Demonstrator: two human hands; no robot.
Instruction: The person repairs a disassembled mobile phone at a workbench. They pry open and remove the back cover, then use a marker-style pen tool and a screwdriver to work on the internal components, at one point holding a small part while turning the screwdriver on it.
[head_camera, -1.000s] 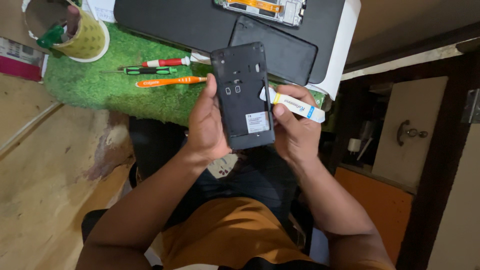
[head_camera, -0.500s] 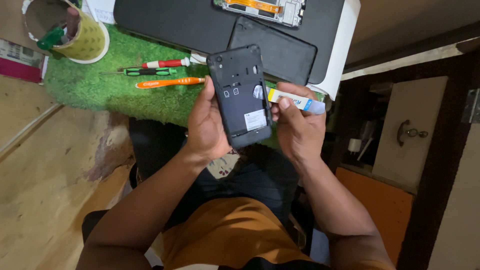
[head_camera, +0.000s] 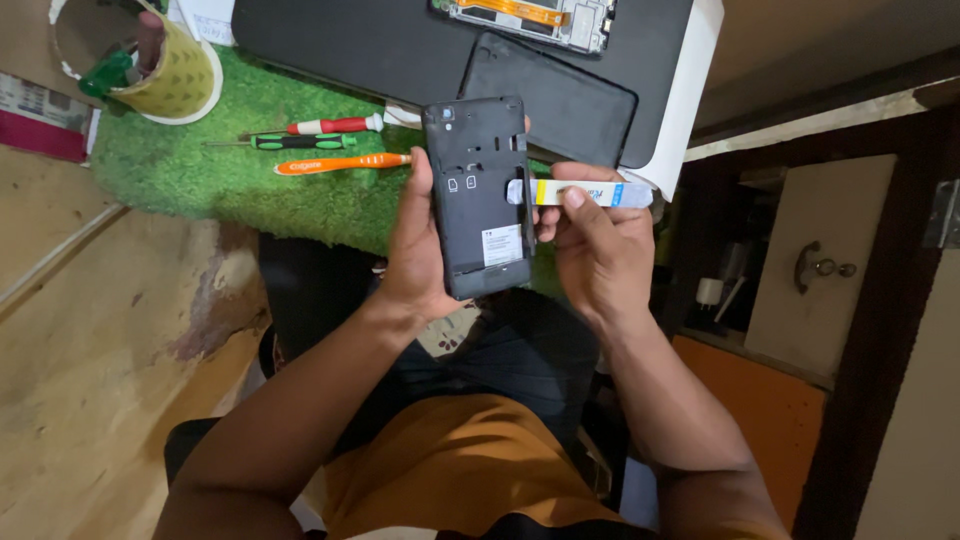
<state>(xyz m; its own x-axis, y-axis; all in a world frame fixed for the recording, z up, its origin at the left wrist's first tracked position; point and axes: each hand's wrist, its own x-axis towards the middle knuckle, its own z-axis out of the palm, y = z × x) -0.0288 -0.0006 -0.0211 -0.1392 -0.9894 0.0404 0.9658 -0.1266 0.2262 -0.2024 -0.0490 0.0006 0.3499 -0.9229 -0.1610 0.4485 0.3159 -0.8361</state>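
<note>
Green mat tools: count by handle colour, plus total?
Lying on the green mat:
Red-handled screwdriver: 1
Green-and-black-handled screwdriver: 1
Orange-handled tool: 1
Total: 3

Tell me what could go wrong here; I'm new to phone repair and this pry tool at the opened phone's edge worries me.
1. The right hand pushes the flat pry tool into the side of the phone; too much force could crack the frame or nick exposed parts.
2. The left hand holds the phone in mid-air over the lap, off the green mat, so a slip might drop it.
3. If the tool slips, it could jab the left fingertips at that edge.
</note>
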